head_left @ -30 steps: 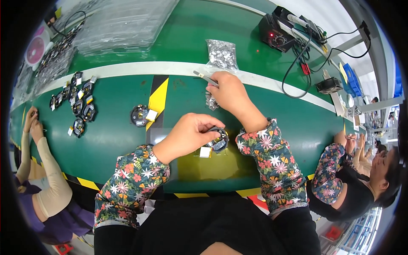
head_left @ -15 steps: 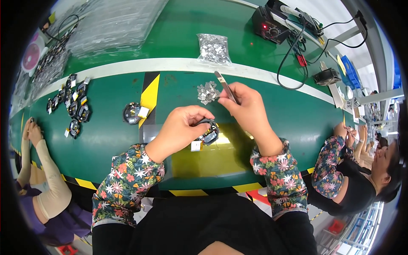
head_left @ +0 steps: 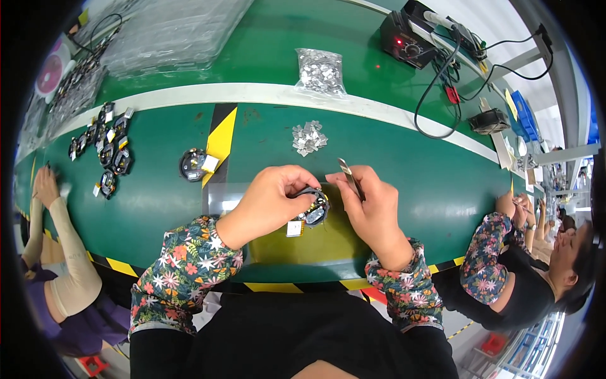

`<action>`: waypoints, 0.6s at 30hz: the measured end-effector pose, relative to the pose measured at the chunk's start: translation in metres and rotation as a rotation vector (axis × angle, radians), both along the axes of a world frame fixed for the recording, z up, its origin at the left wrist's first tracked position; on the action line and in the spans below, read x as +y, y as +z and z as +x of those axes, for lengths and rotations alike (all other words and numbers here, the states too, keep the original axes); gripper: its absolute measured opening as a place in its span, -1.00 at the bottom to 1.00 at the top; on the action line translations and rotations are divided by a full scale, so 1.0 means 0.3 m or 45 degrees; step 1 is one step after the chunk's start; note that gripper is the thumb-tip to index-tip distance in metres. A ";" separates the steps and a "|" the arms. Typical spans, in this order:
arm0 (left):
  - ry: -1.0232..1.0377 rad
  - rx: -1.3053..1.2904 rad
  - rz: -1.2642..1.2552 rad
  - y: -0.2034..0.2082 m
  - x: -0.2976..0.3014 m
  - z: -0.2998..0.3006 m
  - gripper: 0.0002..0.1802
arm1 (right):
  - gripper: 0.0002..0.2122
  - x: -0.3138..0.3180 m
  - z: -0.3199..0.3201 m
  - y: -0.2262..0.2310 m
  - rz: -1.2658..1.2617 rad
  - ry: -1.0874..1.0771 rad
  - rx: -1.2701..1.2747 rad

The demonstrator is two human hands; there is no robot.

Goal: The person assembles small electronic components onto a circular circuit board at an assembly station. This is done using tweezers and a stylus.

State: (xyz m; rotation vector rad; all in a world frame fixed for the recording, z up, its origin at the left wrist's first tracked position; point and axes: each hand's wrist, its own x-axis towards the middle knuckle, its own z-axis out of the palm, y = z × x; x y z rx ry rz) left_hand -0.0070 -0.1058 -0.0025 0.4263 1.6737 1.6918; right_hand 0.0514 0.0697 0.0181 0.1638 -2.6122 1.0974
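Note:
My left hand [head_left: 271,201] grips a round black device housing [head_left: 315,213] by its left rim, thumb on top. Inside the housing show circuit parts, and a small white-faced battery [head_left: 295,228] hangs out at its lower edge. Metal tweezers [head_left: 350,175] are in my right hand [head_left: 372,205], just right of the housing, with their rear end pointing up and away. My thumb and forefinger are pinched beside the housing's upper right; whatever sits at their tips is too small to make out. Beyond both hands lies a small pile of silvery metal pieces [head_left: 309,138].
A yellowish translucent mat [head_left: 284,249] lies under my hands. Left stand another round housing [head_left: 192,165] and a cluster of similar ones [head_left: 107,148]. Farther back are a bag of metal pieces [head_left: 320,71], plastic trays [head_left: 177,38] and a black soldering station [head_left: 404,43]. People sit on both sides.
My right hand with the tweezers has come from beside the metal pile down toward me, close to the housing. My left hand keeps hold of the housing, shifted slightly.

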 end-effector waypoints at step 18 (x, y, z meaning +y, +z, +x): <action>0.111 0.093 0.053 0.027 0.004 0.021 -0.88 | -0.93 -0.054 0.026 -0.047 -0.598 0.042 -0.241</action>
